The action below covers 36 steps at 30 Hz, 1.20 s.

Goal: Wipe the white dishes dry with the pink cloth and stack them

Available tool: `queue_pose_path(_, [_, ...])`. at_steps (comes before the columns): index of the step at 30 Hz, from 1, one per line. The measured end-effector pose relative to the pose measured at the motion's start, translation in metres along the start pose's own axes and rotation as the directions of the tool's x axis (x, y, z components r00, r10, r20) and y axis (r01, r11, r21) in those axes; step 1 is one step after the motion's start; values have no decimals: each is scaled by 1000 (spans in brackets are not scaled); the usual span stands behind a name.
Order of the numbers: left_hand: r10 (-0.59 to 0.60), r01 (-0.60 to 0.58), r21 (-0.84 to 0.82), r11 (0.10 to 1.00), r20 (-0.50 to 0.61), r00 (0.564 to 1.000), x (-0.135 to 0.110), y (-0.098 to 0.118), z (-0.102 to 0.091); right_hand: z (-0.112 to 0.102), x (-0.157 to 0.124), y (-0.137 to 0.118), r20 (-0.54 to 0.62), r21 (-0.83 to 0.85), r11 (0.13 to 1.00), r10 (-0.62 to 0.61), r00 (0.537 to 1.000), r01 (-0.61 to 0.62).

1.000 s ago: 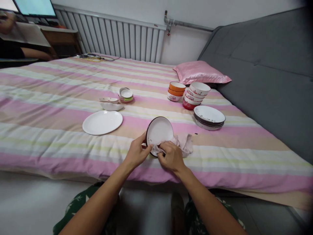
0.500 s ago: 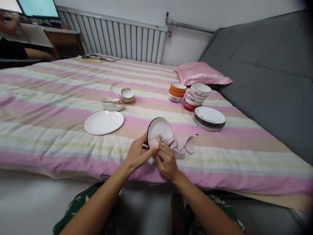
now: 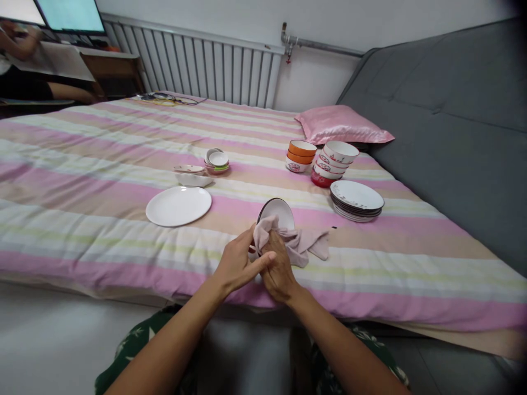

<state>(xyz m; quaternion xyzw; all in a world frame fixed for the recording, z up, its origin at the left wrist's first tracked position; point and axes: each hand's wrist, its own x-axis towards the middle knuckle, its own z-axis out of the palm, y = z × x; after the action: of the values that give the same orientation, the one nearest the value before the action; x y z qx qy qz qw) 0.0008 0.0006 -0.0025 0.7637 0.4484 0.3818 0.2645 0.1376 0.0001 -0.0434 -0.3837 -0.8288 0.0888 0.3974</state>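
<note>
Between left hand [image 3: 237,266] and right hand [image 3: 279,272], tilted plate [image 3: 280,210]: rim in left grip, cloth [image 3: 300,244] in right.

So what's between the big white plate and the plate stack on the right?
In the head view, a dark-rimmed plate in the left hand, half under a beige cloth in the right hand.

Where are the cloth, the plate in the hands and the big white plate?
cloth [image 3: 300,244]: head view, its bunched middle.
dark-rimmed plate [image 3: 281,210]: head view, its white face.
big white plate [image 3: 178,206]: head view, its centre.
</note>
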Motion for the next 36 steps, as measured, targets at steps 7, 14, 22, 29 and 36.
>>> queue_pose_path(7, [22, -27, 111, 993, 44, 999, -2, -4, 4, -1, 8, 14, -54, -71, 997, -5, 999, 2])
queue_pose_path(14, [-13, 9, 78, 997, 48, 999, -2, -8, 7, -2, 15, 17, 5, 74, 994, 80, 997, -80])
queue_pose_path(22, [-32, 32, 12, 999, 26, 999, 0, -1, 7, 1, 16, 28, 16, 207, 943, 264, 964, -261])
queue_pose_path(29, [-29, 30, -32, 999, 45, 999, 0, -2, 4, 0, 20, 30, 18, 113, 963, 245, 969, -245])
queue_pose_path(36, [-31, 33, -49, 998, 46, 998, -1, -1, 2, 7, 16, 38, 0, -1, 939, 345, 939, -345])
